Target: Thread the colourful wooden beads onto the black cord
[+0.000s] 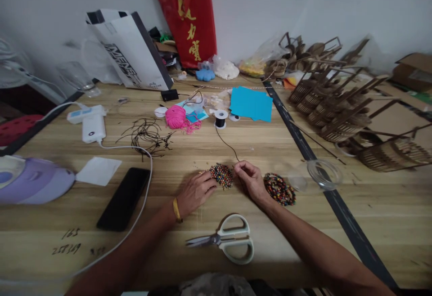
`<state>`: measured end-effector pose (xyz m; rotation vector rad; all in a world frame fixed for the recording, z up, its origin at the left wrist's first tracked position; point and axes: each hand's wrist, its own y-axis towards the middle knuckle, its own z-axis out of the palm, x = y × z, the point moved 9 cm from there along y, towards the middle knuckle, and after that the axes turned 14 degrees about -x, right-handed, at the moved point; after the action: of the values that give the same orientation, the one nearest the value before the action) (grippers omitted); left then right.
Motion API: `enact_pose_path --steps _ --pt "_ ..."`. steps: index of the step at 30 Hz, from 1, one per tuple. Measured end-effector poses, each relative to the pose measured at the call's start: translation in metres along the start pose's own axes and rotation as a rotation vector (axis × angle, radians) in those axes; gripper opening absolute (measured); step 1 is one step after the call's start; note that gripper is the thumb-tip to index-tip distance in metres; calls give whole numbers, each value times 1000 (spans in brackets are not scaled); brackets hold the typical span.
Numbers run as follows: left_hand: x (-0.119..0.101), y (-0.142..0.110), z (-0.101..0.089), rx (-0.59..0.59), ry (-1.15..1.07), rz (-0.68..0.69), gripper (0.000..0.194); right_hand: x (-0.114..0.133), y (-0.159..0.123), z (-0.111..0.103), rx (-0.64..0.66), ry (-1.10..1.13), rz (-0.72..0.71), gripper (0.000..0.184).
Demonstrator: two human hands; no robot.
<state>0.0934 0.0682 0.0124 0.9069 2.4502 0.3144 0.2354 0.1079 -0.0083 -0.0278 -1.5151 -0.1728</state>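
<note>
A small pile of multicoloured beads point(222, 176) lies on the wooden table between my hands. My left hand point(197, 191) rests palm down at the pile's left edge, its fingers stretched out and touching the beads. On the other side, my right hand point(250, 180) pinches a thin black cord point(227, 141) between thumb and fingertips. That cord runs back to a white spool point(220, 119) wound with black. Strung bead loops point(279, 189) lie coiled just right of my right wrist. Scissors with pale green handles point(224, 239) lie in front of me, blades pointing left.
To the left are a black phone point(124, 199), a white cable point(148, 183) and cut black cords point(145, 136). Pink yarn point(176, 117) and blue sheets point(251, 103) lie farther back. A clear round dish point(324, 174) and several woven baskets point(344, 123) stand at right.
</note>
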Motion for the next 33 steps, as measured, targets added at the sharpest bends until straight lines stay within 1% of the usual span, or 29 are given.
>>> enact_pose_path --steps 4,9,13,16,19,23,27,33 --pt "2 0 0 2 -13 -13 16 -3 1 0 -4 28 22 24" --pt "9 -2 0 2 -111 -67 13 -9 2 0 0 62 55 21" --pt "12 -2 -1 -5 -161 -80 13 -7 0 2 41 23 40 21" --pt "11 -1 -2 -23 -176 -75 14 0 -3 5 60 -47 -14 23" --pt "11 -1 -2 -18 -172 -79 12 11 -7 10 82 -123 -107 24" --pt "12 0 -4 -32 -195 -99 10 21 -14 19 157 -190 -229 21" --pt "14 1 -6 -52 -225 -102 9 21 -17 22 185 -229 -313 17" --pt "13 -1 -4 -28 -217 -93 11 19 -20 25 214 -238 -405 12"
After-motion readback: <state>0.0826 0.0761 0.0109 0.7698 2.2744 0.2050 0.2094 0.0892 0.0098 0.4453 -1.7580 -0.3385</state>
